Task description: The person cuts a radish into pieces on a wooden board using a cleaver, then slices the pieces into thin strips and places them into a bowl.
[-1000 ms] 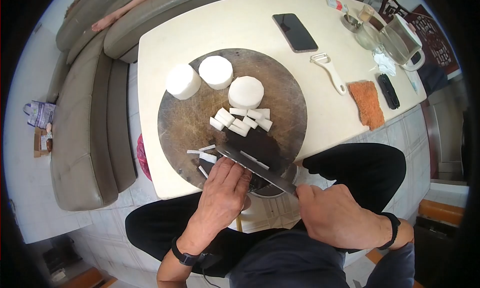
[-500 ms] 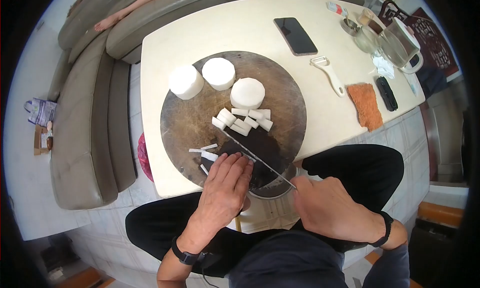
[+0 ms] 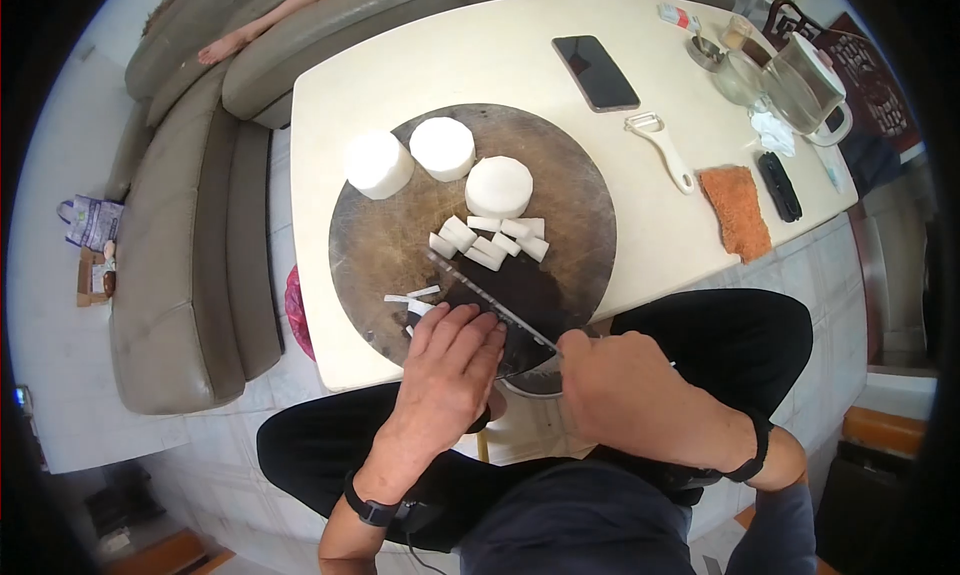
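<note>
My left hand lies flat at the near edge of the board, fingers spread and pressing down on a white piece. Only its left end shows past my fingertips. My right hand is closed around the handle of the knife, just off the board's near-right rim.

A second ago the blade lay tilted, showing its broad side across my fingertips. Now it stands on edge, a thin line running from my right hand past my left fingertips, with its tip close to the sticks at the board's middle. My right hand has also come in closer to the board. My left hand has hardly shifted. I take it the blade is now set upright for cutting, hard by my fingers. I cannot tell whether it touches them or the piece.

Thin strips lie just left of the blade. Three rounds sit along the board's far-left side. On the table's right half lie a phone, a peeler and a cloth, well apart from my hands.
</note>
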### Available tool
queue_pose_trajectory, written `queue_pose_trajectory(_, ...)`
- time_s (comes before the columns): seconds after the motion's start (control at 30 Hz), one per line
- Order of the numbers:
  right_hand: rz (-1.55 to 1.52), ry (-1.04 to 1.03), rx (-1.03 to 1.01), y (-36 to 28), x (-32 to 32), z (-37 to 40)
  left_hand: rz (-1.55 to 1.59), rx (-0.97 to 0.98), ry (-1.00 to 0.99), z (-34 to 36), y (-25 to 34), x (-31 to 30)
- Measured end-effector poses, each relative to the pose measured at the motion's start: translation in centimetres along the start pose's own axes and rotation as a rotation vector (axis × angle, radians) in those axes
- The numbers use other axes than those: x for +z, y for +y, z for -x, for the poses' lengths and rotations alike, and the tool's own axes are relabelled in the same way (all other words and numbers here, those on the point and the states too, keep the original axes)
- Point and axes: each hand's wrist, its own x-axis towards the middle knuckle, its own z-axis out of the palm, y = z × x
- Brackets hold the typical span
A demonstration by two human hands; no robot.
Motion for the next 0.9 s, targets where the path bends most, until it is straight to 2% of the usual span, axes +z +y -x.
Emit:
queue_pose_trajectory(0.1,-0.124,-0.016,0.059,1.0,-0.5,1.0,0.048,-0.129,0.136,0.4,-0.5,-1.2)
queue_pose_trajectory(0.27,-0.243,-0.02,0.082,0.9,-1.5,2.0,0.007,-0.237,0.146,1.2,-0.5,-2.0)
queue_pose_trajectory(0.33,-0.242,-0.036,0.095,0.7,-1.5,2.5,0.032,-0.265,0.084,0.9,-0.1,-2.0)
queue_pose_trajectory(0.67,-0.303,-0.153,0.156,0.3,-2.1,3.5,0.137,-0.245,0.087,0.8,-1.0,-1.1)
queue_pose_trajectory(0.9,-0.271,-0.075,0.133,1.0,-1.4,3.9,0.156,-0.211,0.048,0.0,-1.3,-1.9)
